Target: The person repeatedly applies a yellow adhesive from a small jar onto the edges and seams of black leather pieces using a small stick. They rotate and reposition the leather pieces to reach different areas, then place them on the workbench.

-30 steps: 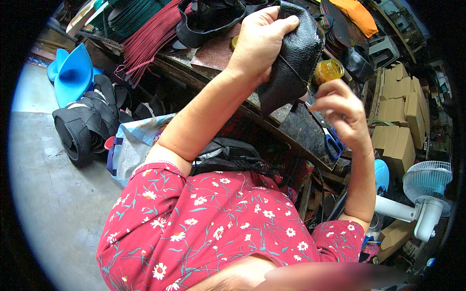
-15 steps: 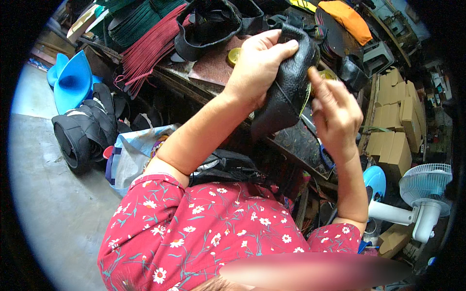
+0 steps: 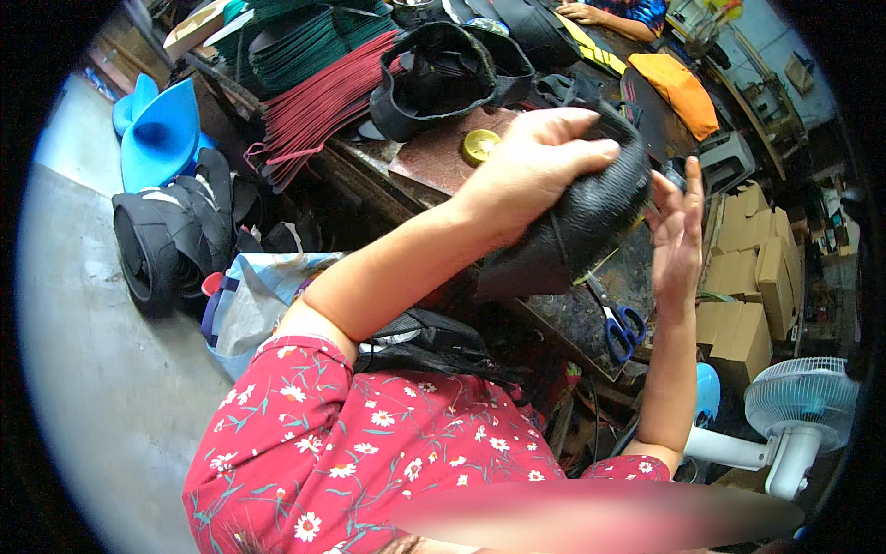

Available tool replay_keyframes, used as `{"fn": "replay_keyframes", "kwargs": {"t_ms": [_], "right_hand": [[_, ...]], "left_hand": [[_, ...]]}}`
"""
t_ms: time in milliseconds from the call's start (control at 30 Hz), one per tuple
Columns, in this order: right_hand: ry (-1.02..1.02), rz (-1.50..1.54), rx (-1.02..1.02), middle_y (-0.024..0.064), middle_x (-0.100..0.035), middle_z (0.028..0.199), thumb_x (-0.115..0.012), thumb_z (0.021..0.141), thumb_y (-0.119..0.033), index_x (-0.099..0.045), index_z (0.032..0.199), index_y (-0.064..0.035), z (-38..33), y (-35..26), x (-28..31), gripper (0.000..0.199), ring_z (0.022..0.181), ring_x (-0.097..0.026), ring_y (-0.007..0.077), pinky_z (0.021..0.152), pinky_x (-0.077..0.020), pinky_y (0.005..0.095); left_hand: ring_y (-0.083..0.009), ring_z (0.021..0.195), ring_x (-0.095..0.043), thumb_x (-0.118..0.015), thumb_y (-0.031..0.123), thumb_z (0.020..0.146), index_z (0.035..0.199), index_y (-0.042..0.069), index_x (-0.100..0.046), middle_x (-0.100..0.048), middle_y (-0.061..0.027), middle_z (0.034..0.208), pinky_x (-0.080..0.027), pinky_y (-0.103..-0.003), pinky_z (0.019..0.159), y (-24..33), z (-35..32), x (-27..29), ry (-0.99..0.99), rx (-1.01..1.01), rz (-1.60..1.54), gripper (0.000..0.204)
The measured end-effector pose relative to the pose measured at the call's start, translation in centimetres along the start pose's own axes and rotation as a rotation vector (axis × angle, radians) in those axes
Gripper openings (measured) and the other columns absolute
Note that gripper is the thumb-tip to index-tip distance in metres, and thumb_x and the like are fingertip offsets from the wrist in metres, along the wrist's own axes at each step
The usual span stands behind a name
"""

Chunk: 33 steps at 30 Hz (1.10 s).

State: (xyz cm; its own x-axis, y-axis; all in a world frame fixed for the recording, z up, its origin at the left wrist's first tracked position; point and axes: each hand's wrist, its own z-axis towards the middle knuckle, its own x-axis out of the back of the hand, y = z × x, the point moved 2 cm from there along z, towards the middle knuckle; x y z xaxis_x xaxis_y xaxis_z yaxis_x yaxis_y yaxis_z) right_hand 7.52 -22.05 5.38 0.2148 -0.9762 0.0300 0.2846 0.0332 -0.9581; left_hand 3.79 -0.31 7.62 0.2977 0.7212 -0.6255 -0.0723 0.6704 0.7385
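My left hand (image 3: 540, 166) grips a curved black leather piece (image 3: 600, 203), with the thumb pressed over its upper edge. The piece looks like a shoe upper and is held tilted above the workbench. My right hand (image 3: 678, 235) is raised by the piece's right side, its fingers apart and nothing visible in them. Whether its fingertips touch the leather I cannot tell. Scissors with blue handles (image 3: 624, 334) lie on the bench below, between the piece and my right forearm. Beyond my left hand is a round yellow object (image 3: 480, 146) on a reddish-brown sheet (image 3: 429, 166).
Black ring-shaped pieces (image 3: 429, 83) and stacked red strips (image 3: 318, 102) cover the far bench. An orange cloth (image 3: 678, 92) lies at the far right, near another person's arm (image 3: 618, 23). Cardboard boxes (image 3: 734, 268) and a fan (image 3: 798, 406) stand right. Blue curved sheets (image 3: 161, 134) are left.
The view has shifted, revealing the scissors and the other person's arm. My right hand has drawn away from the leather's edge and its fingers point up. My left hand still holds the piece.
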Motion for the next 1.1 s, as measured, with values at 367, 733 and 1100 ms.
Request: {"fn": "replay_keyframes", "kwargs": {"t_ms": [367,733,1100], "right_hand": [[-0.409,0.795,-0.482,0.0251,-0.065,0.108,-0.011,0.086,-0.083,-0.052,0.126,0.0037,-1.8,4.7,-5.4,0.103,0.098,-0.066,0.0367,0.092,-0.0525,0.0451],[0.154,0.423,-0.05,0.0077,-0.06,0.121,-0.044,0.085,-0.012,-0.038,0.146,-0.0128,0.7,1.7,11.8,0.061,0.084,-0.061,0.0162,0.068,-0.0516,0.0272],[0.693,0.284,-0.134,0.0071,-0.06,0.093,-0.047,0.09,-0.001,-0.048,0.132,-0.0052,1.1,11.8,23.9,0.043,0.064,-0.053,0.0097,0.074,-0.0565,0.0325]], "left_hand": [[-0.0114,0.08,-0.069,-0.064,0.011,0.092,0.11,0.0,-0.065,-0.071,-0.006,0.096,-0.056,-0.023,0.074,2.4,3.1,3.4,-0.132,-0.07,-0.016,0.022],[-0.0202,0.079,-0.069,-0.067,0.014,0.089,0.104,-0.003,-0.065,-0.071,-0.0122,0.094,-0.057,-0.032,0.076,-5.8,11.1,0.6,-0.084,0.179,-0.133,0.023],[-0.0348,0.102,-0.064,-0.069,0.013,0.085,0.124,-0.015,-0.05,-0.058,-0.0298,0.122,-0.054,-0.054,0.081,-20.8,24.3,-2.9,-0.009,0.529,0.585,0.052]]}}
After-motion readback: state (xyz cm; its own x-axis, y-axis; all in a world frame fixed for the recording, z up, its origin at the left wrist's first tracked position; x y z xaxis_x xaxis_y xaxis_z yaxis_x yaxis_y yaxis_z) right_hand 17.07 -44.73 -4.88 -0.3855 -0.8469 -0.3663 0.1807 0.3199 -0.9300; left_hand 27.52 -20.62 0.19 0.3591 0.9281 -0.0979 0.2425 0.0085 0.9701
